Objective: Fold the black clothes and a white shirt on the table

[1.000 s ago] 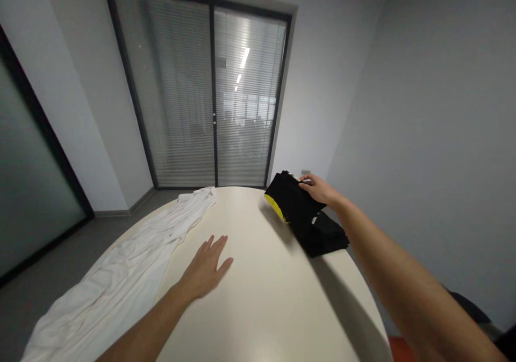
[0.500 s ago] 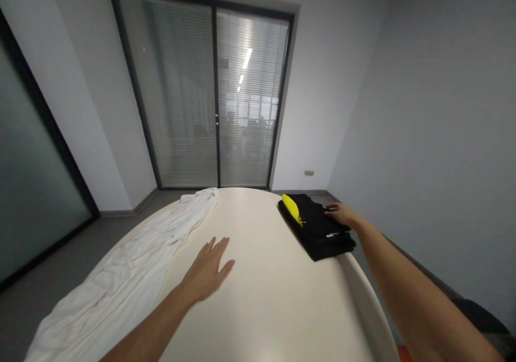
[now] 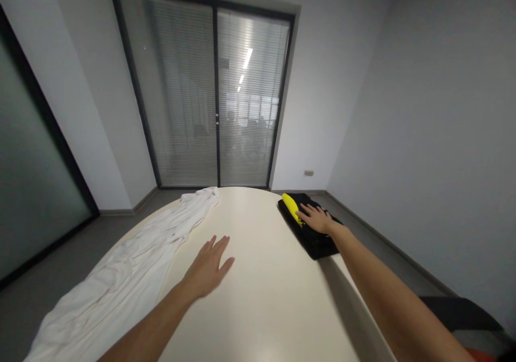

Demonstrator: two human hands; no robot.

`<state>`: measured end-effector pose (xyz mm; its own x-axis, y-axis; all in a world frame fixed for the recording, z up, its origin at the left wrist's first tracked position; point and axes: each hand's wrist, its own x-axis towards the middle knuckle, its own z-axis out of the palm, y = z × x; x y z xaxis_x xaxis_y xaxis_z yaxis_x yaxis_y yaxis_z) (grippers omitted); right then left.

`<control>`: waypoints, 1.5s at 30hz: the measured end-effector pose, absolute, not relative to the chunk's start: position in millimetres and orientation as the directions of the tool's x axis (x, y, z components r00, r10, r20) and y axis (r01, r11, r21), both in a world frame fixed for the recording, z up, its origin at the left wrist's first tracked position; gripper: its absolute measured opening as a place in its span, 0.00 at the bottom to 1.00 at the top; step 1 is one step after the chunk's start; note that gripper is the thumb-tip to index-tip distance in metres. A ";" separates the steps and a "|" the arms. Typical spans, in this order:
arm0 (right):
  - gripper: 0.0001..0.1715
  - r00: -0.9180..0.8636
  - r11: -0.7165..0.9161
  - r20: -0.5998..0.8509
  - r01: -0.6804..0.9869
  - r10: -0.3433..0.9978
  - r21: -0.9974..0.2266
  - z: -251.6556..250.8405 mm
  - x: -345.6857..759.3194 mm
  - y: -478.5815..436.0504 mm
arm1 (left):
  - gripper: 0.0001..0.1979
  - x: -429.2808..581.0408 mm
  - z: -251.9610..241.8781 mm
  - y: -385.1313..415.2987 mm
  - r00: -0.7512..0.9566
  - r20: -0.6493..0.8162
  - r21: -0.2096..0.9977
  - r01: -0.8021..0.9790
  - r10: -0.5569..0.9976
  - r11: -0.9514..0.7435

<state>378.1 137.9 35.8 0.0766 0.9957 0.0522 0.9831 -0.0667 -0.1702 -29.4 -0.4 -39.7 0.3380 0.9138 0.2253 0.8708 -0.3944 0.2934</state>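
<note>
My right hand [image 3: 317, 218] lies flat with fingers spread on top of a folded black garment [image 3: 312, 237] that has a yellow patch [image 3: 291, 206] at its far end. The garment rests near the right edge of a white oval table [image 3: 266, 297]. My left hand [image 3: 209, 268] lies open and palm down on the table's middle, holding nothing. A long white cloth [image 3: 133, 265] stretches along the table's left side, just left of that hand.
Glass sliding doors with blinds [image 3: 209, 93] stand behind the table. Grey floor [image 3: 52, 265] shows to the left and a dark chair seat [image 3: 459, 311] at the lower right, beside a grey wall.
My right hand has lowered the black garment from tilted in the air down flat onto the table, then slid from its right edge onto its top. The left hand has stayed put.
</note>
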 end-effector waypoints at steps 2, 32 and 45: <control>0.41 0.088 -0.086 0.017 0.992 0.996 -0.095 33.2 366.9 130.2 | 0.32 -28.9 -42.7 0.7 0.338 0.248 0.287 0.870 0.908 -0.402; 0.14 -0.308 0.495 0.439 0.764 0.844 -0.415 -21.9 230.6 36.7 | 0.25 -74.3 -34.0 22.0 0.379 0.579 0.129 0.832 0.722 -0.540; 0.14 -0.350 0.510 0.404 0.757 0.845 -0.409 -27.9 236.3 39.1 | 0.24 -99.6 -35.5 29.4 -0.235 0.414 0.083 0.972 0.879 0.221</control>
<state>236.3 39.1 -27.9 -0.3503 0.8448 0.4045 0.7567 0.5098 -0.4093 -99.6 29.4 -35.5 -0.2351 0.8793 0.4143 0.9718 0.2206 0.0831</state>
